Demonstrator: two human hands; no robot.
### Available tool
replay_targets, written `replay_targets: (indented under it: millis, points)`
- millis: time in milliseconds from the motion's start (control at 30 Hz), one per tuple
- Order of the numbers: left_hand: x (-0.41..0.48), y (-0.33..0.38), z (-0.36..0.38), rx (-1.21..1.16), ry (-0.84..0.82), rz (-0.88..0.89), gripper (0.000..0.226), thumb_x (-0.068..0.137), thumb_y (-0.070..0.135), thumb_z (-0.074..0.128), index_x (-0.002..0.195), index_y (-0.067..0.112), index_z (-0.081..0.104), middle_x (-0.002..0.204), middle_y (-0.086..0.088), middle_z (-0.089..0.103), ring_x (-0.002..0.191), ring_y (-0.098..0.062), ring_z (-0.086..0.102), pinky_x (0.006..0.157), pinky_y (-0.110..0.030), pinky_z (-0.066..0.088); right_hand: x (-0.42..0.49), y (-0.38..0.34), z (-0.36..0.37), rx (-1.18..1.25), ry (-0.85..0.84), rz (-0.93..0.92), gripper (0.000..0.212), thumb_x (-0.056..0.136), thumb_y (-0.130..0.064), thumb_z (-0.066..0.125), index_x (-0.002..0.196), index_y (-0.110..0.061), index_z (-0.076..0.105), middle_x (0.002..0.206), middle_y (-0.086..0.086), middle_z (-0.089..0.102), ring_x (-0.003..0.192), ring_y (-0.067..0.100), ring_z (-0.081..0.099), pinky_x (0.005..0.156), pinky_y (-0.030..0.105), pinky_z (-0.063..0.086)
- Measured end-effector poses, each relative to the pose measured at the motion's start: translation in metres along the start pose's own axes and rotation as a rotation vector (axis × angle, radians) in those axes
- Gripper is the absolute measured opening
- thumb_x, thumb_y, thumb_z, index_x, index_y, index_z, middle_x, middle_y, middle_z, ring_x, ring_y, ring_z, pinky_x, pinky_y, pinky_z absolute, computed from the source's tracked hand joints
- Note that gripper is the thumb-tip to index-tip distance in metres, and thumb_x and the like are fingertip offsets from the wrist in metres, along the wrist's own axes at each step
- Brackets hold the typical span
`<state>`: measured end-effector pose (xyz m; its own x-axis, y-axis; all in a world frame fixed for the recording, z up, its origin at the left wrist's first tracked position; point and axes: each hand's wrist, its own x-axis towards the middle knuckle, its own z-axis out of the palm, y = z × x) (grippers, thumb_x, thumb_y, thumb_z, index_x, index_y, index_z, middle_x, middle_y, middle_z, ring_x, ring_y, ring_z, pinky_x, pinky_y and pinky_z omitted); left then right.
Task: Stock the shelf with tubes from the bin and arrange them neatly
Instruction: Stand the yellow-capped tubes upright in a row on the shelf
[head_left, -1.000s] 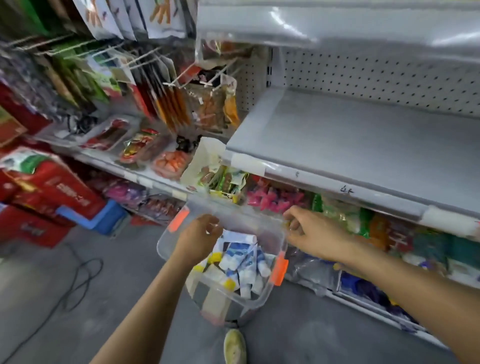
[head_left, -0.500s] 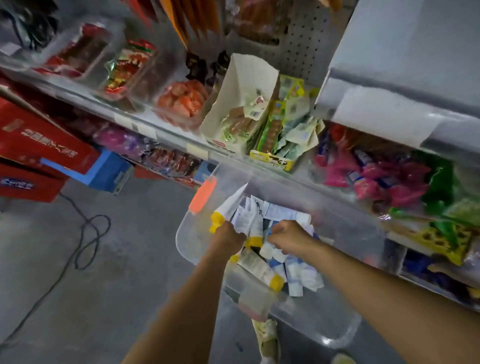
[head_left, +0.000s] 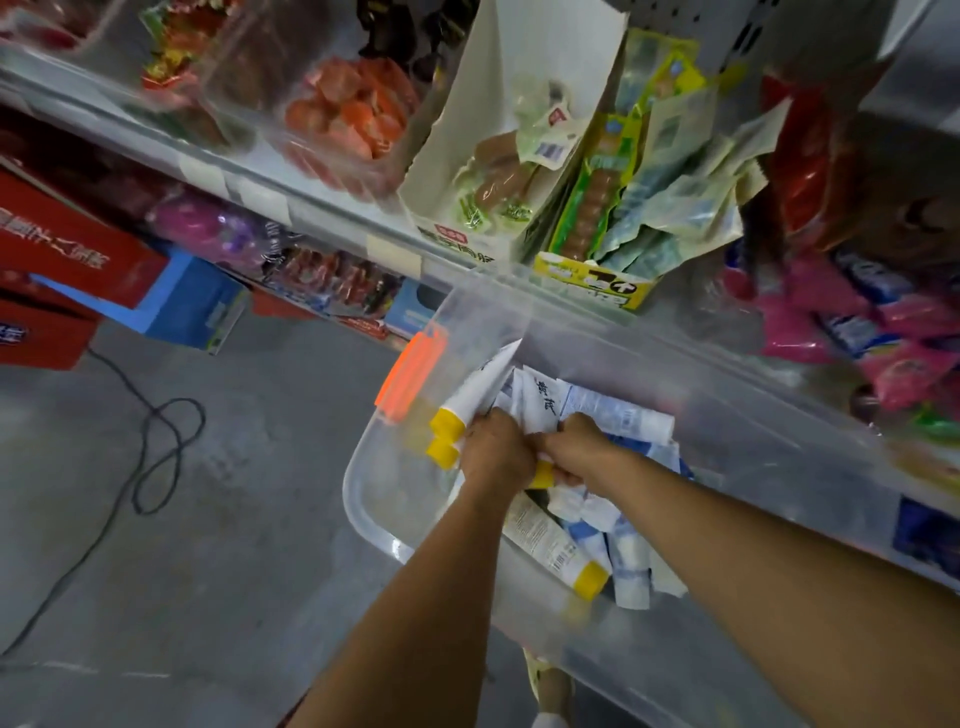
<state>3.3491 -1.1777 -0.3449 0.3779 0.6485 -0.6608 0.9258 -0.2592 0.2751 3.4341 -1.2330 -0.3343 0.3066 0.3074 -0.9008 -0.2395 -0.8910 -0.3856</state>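
While both hands work inside the clear bin (head_left: 363, 512), left hand (head_left: 496, 454) curled round two yellow-capped tubes (head_left: 480, 387) and right hand (head_left: 584, 457) clenched on a further bunch (head_left: 540, 408), step reads as gathering; next calls for lifting clear toward the shelf, not clearly framed.

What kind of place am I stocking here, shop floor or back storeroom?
Probably a small grocery shop's aisle: a metal shelf with paper labels on its edge, open display cartons of packaged sausages, and pink snack packs behind the clear bin of tubes.
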Motion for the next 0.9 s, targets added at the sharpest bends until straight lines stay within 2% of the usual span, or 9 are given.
replay_targets:
  millis: [67,167,300,367,433,567,667,800,900]
  points:
    - [-0.005,-0.003,-0.002,-0.283,-0.089,-0.106,0.043,0.086,0.029,0.06,0.119,0.002,0.058,0.119,-0.017,0.064,0.11,-0.032,0.061,0.092,-0.036,0.05,-0.005,0.002,-0.01,-0.045,-0.026,0.02,0.023,0.082,-0.022,0.065,0.095,-0.006,0.057,0.059,0.006,0.051,0.046,0.017,0.043,0.037,0.018,0.031]
    - [-0.027,0.0,-0.008,-0.788,-0.177,-0.265,0.03,0.085,0.015,0.062,0.113,0.004,0.064,0.094,-0.01,0.07,0.085,-0.027,0.066,0.081,-0.041,0.057,-0.029,0.006,-0.032,-0.078,-0.051,-0.002,0.027,0.076,-0.032,0.066,0.086,-0.009,0.057,0.051,0.002,0.051,0.043,0.015,0.045,0.042,0.019,0.032]
    - [-0.072,0.021,-0.021,-1.111,-0.114,-0.307,0.01,0.09,0.011,0.054,0.088,0.015,0.063,0.071,-0.002,0.061,0.066,-0.019,0.058,0.065,-0.03,0.05,-0.069,0.023,-0.055,-0.038,-0.15,-0.079,0.064,0.051,-0.043,0.067,0.107,-0.013,0.062,0.081,0.008,0.071,0.07,0.022,0.068,0.062,0.031,0.055]
    - [-0.098,0.036,-0.028,-1.21,-0.068,-0.278,0.012,0.09,0.011,0.054,0.083,0.018,0.061,0.072,-0.004,0.064,0.067,-0.022,0.06,0.07,-0.036,0.054,-0.09,0.036,-0.065,0.015,-0.185,-0.13,0.068,0.05,-0.037,0.068,0.112,-0.013,0.061,0.088,0.008,0.072,0.075,0.023,0.07,0.068,0.037,0.059]
    - [-0.128,0.052,-0.03,-1.287,-0.082,-0.216,0.012,0.089,0.008,0.056,0.096,0.014,0.064,0.08,-0.011,0.07,0.073,-0.028,0.066,0.073,-0.042,0.057,-0.121,0.046,-0.078,0.058,-0.204,-0.185,0.066,0.052,-0.036,0.07,0.114,-0.014,0.061,0.083,0.006,0.071,0.071,0.021,0.067,0.063,0.034,0.055]
    - [-0.199,0.088,-0.018,-1.407,-0.099,-0.049,0.032,0.084,0.005,0.069,0.115,0.009,0.061,0.104,-0.022,0.071,0.086,-0.034,0.07,0.074,-0.047,0.058,-0.194,0.078,-0.12,0.114,-0.201,-0.319,0.031,0.08,-0.032,0.067,0.107,-0.024,0.055,0.082,0.006,0.064,0.062,0.02,0.058,0.051,0.026,0.041]
    - [-0.252,0.121,-0.007,-1.406,-0.103,0.059,0.054,0.07,0.013,0.08,0.12,0.007,0.061,0.112,-0.025,0.068,0.098,-0.041,0.068,0.084,-0.06,0.054,-0.251,0.113,-0.162,0.097,-0.216,-0.43,0.022,0.092,-0.033,0.061,0.111,-0.027,0.052,0.076,0.009,0.063,0.052,0.02,0.054,0.041,0.02,0.034]
    - [-0.335,0.186,0.007,-1.398,-0.04,0.236,0.038,0.082,-0.005,0.066,0.119,0.001,0.058,0.111,-0.024,0.068,0.101,-0.044,0.066,0.088,-0.061,0.052,-0.326,0.16,-0.232,0.128,-0.202,-0.554,0.014,0.099,-0.021,0.049,0.111,-0.027,0.05,0.079,0.009,0.065,0.054,0.019,0.056,0.044,0.025,0.035]
    - [-0.392,0.237,0.014,-1.394,0.021,0.346,0.042,0.079,-0.005,0.07,0.118,0.001,0.056,0.112,-0.025,0.068,0.1,-0.042,0.067,0.086,-0.059,0.054,-0.376,0.185,-0.282,0.178,-0.152,-0.627,0.022,0.096,-0.01,0.047,0.115,-0.016,0.057,0.078,0.008,0.063,0.059,0.02,0.058,0.05,0.03,0.04]
